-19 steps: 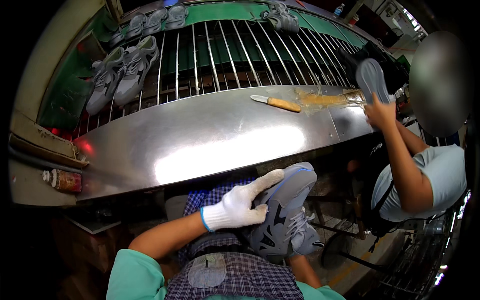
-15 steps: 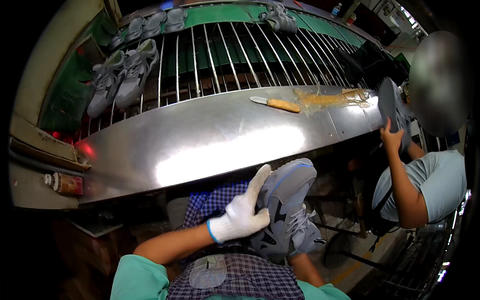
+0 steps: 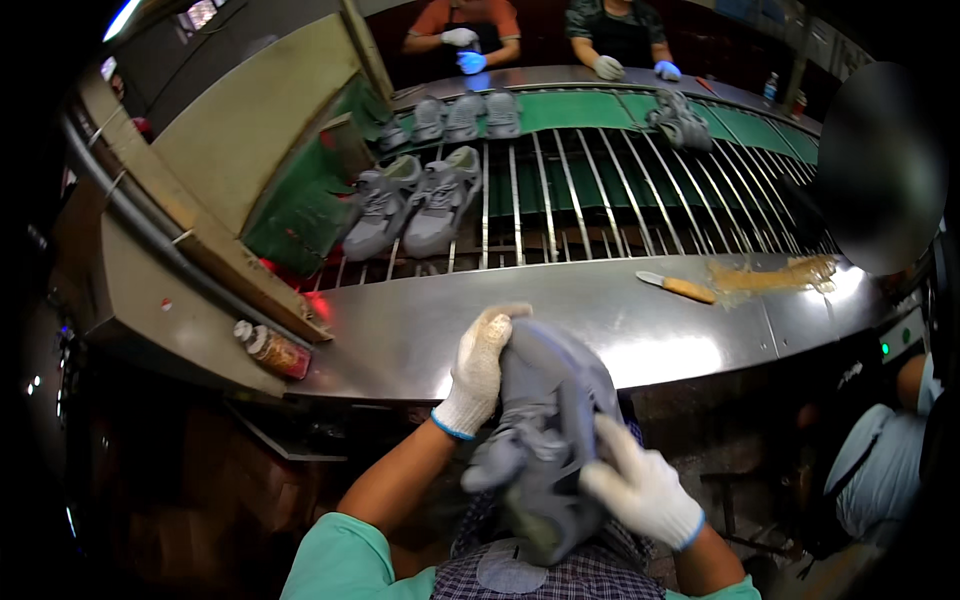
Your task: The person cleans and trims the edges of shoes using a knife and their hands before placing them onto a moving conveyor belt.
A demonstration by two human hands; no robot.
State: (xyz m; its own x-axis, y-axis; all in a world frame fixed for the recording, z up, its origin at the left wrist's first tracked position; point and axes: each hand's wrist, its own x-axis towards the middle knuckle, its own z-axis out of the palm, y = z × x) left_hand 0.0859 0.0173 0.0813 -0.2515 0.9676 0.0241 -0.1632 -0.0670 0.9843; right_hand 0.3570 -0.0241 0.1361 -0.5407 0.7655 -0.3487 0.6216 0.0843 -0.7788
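Observation:
A grey sneaker (image 3: 560, 400), smeared by motion, is held before my body at the near edge of the metal counter, toe pointing away. My left hand (image 3: 477, 375), in a white knit glove, is closed around the toe end from the left. On the other side my right hand (image 3: 648, 490), gloved alike, grips the sneaker's side toward the heel, thumb and fingers against it. Its laces and tongue hang to the left. Beyond it on the counter lies a knife (image 3: 686, 290) with a wooden handle, touched by neither hand.
A metal counter (image 3: 470, 290) borders a roller conveyor (image 3: 550, 200) bearing a pair of grey sneakers (image 3: 410, 205). More grey shoes (image 3: 465, 117) stand on the green belt behind. Brown tape (image 3: 770, 280) sticks to the counter. A small bottle (image 3: 272, 350) stands left. Co-workers are across and at right.
My view has swung left and up. My right hand, hidden behind the sneaker before, now shows at its right side. The sneaker has turned, and my left hand has shifted to its toe.

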